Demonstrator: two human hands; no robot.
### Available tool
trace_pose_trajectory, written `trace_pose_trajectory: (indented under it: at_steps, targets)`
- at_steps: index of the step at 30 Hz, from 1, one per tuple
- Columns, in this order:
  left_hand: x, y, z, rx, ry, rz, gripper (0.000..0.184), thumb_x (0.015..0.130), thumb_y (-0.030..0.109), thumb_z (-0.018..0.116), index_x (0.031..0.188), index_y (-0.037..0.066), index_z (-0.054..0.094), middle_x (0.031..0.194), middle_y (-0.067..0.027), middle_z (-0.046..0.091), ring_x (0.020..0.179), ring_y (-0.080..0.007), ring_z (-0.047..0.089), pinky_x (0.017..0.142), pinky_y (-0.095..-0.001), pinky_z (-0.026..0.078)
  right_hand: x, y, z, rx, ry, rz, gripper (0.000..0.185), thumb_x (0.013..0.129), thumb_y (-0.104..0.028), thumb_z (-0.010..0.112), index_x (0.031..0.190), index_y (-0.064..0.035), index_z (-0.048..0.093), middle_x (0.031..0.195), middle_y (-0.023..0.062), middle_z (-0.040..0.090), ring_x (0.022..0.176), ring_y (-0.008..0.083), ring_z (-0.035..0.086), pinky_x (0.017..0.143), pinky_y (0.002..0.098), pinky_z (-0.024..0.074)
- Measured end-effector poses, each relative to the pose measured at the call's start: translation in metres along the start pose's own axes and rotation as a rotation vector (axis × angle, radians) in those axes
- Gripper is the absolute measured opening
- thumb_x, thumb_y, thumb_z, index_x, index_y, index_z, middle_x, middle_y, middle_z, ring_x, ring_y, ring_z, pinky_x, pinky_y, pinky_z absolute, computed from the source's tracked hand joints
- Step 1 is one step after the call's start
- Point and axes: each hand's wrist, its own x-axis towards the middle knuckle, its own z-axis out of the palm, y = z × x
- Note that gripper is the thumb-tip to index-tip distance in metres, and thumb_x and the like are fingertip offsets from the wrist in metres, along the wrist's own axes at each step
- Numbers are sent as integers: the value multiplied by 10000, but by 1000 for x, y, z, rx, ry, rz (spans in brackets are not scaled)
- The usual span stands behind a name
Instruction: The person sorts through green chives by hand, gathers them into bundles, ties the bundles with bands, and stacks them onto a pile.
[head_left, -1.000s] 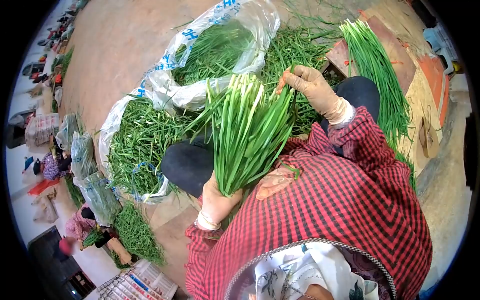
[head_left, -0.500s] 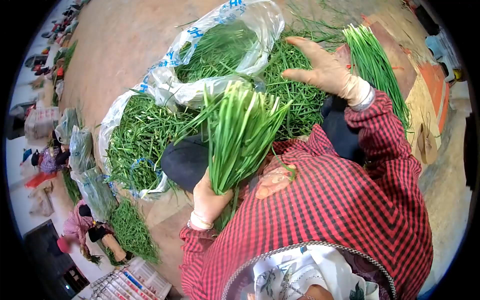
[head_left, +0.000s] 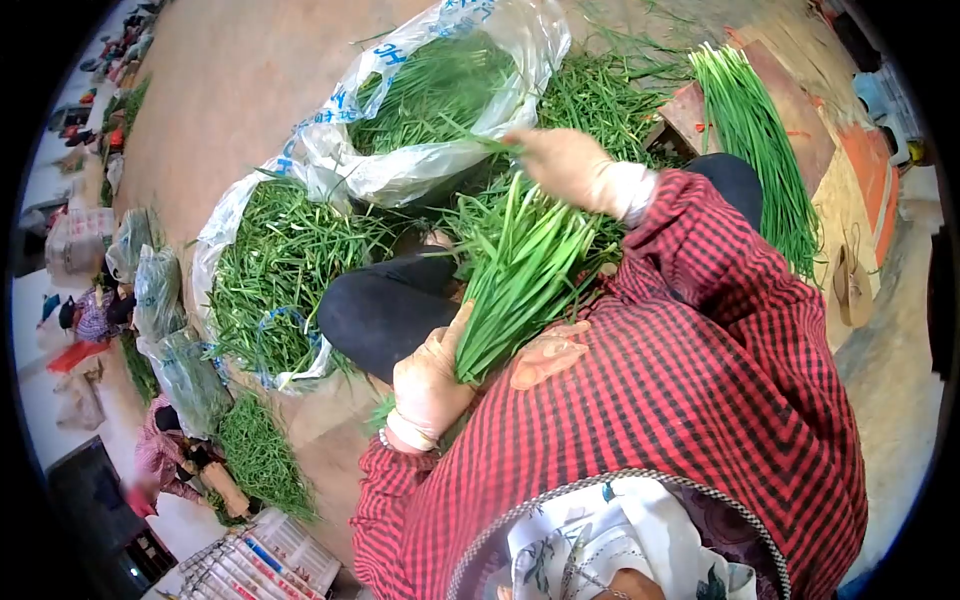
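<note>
My gloved left hand (head_left: 432,385) is wrapped round the lower end of a bunch of green stalks (head_left: 525,275), whose pale ends point up and away from me. Over those pale ends is my gloved right hand (head_left: 535,160), its fingers closed together on a few green strands and slightly blurred. Beyond the hands an open clear plastic bag (head_left: 390,180) with blue print holds more stalks. Loose greens (head_left: 290,270) lie in another plastic sheet or bag at the left. A long bunch of stalks (head_left: 755,140) lies on a brown board at the right.
Loose greens (head_left: 600,100) are heaped behind my right hand. A brown board (head_left: 795,90) and a sandal (head_left: 853,280) are at the right. Filled plastic bags (head_left: 185,380), a pile of greens (head_left: 262,455) and a person (head_left: 158,450) in checked clothing are at the left.
My right hand has gone from spread open at the right to closed over the bunch's pale ends. The bunch in my left hand has tilted and shifted to the right.
</note>
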Motion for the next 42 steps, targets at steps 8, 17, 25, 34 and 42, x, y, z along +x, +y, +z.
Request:
trace_pose_trajectory:
  at_steps: [8,17,25,34,42]
  targets:
    - [4,-7,-17,297,24,75,910,604,52,689,1451,217,401,1076,-60,619,870,-253,639,662,-366,524,-19,96,-50,-133,-152,309,678,907,-535,537,1259,44,558,1241,254,589,1163,376,564,1013,395,425]
    - [13,6,-20,481,-66,121,888,636,42,663,1449,282,394,1138,-86,622,889,-282,653,703,-404,537,-8,-35,10,-240,-627,-70,705,802,-625,604,1166,-22,633,1081,184,683,1013,343,654,886,421,505]
    - [-7,-5,-13,469,41,228,743,705,23,603,1397,260,469,1106,-95,635,747,-243,649,619,-361,537,-40,26,35,-47,-106,-242,200,902,-205,537,1028,-52,567,846,169,644,779,360,650,692,442,519]
    - [-12,-7,-37,405,-8,241,872,559,45,692,1382,255,499,1177,-99,613,878,-273,639,718,-385,519,-2,61,-17,-47,-178,-328,590,891,-525,575,1210,-30,611,1245,188,571,1130,338,560,978,403,447]
    - [-25,-12,-46,420,-24,318,882,506,117,762,1347,249,532,1211,-91,609,829,-260,630,708,-383,501,-1,-9,26,191,-890,-143,664,888,-614,551,1120,-2,663,1036,217,676,950,311,640,852,387,488]
